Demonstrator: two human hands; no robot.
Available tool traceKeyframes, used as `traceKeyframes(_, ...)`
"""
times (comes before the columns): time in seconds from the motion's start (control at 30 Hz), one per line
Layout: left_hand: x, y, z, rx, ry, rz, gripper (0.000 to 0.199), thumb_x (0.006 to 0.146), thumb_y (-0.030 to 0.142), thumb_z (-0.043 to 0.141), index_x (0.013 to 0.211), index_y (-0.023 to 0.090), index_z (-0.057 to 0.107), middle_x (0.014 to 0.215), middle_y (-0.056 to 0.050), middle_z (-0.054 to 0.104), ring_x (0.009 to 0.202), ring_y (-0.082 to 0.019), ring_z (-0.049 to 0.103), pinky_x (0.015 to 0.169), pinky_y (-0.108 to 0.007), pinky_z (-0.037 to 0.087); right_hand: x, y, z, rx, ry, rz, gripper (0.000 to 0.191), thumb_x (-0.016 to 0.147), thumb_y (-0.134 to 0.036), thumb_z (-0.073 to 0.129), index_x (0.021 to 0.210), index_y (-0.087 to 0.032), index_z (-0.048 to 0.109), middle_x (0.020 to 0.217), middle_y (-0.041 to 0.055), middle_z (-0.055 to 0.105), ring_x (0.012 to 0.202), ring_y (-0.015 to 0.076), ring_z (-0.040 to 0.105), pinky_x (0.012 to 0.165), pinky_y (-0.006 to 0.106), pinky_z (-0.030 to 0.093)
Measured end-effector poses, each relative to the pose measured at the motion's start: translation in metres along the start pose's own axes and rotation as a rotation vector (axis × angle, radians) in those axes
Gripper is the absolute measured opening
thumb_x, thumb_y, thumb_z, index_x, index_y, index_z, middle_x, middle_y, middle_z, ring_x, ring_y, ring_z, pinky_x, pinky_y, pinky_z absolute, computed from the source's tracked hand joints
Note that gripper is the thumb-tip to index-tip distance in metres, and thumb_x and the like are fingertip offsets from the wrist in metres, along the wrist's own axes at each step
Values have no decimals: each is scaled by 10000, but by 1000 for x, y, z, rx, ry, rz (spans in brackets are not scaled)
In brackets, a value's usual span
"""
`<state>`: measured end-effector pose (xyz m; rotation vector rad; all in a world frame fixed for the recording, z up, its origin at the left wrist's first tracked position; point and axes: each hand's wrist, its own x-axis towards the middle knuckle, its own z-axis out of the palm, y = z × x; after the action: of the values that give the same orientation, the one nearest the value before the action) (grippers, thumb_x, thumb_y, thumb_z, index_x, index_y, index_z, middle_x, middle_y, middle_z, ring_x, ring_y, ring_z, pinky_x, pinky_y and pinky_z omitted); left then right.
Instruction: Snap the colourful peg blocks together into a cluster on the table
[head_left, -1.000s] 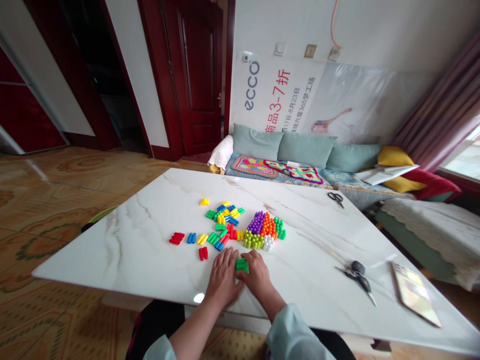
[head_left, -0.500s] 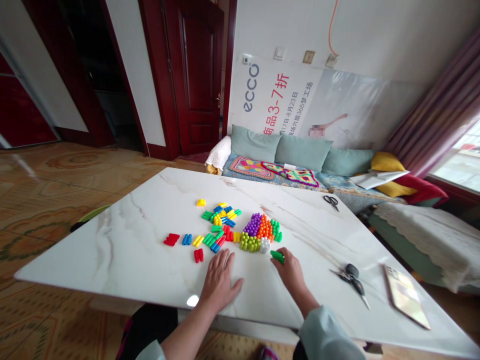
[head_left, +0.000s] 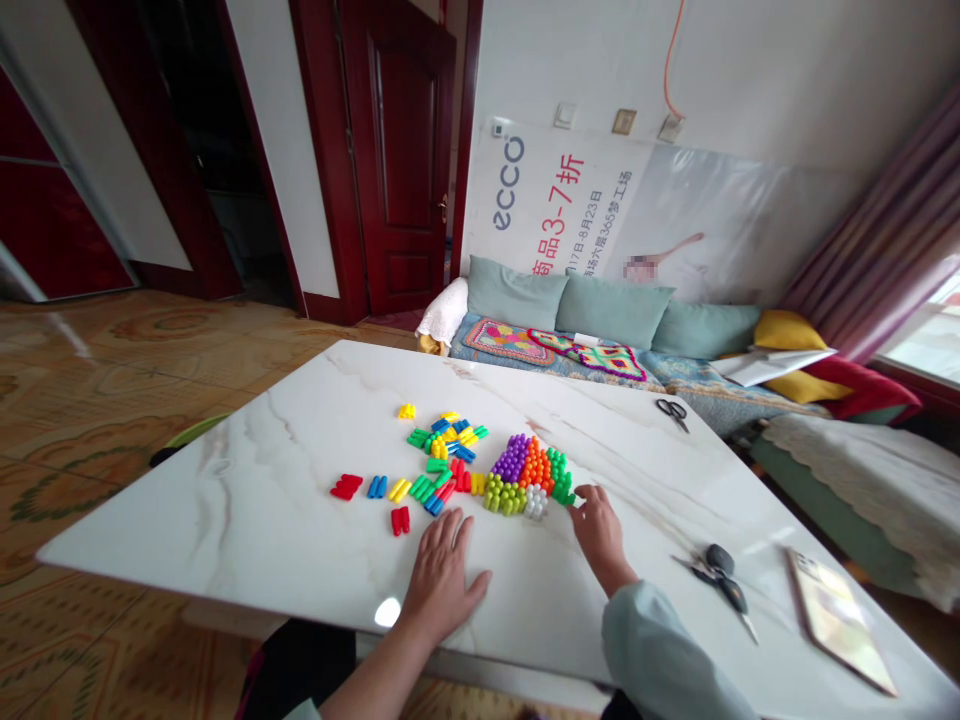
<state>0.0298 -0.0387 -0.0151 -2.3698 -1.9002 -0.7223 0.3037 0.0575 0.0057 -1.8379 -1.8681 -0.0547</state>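
Note:
My left hand (head_left: 444,575) lies flat on the white marbled table (head_left: 262,540) with its fingers stretched out, holding nothing. My right hand (head_left: 598,530) has its fingertips closed at the near end of a green plastic piece (head_left: 568,497), which sits against the right side of a tight cluster. In that cluster are purple beads (head_left: 511,458), orange beads (head_left: 536,466), green beads (head_left: 558,468), lime beads (head_left: 505,494) and clear beads (head_left: 535,502), all knobbly. Left of it are yellow, blue, green and red plastic pieces, with a red piece (head_left: 400,521) nearest my left hand.
Black-handled scissors (head_left: 673,411) lie at the far right of the table. Closer in are a pointed black tool (head_left: 721,578) and a gold phone (head_left: 840,620). Beyond the table stands a sofa (head_left: 555,350) with cushions; a dark red door (head_left: 401,160) is behind.
My right hand has carried the green piece away from me and slightly right, up against the green beads of the cluster. My left hand stays flat. The view has shifted slightly.

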Motion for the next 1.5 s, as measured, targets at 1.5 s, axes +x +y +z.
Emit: traceKeyframes(1.5, 26, -37, -29, -412, 156, 32, 374, 829, 137, 485, 1185, 235, 545, 1230, -69, 564, 1188, -196, 491, 1038, -380, 411, -78, -80, 26, -9, -84, -447, 148, 934, -210, 375, 875, -219, 511, 776, 6, 603, 671, 149, 625, 572, 247, 382)
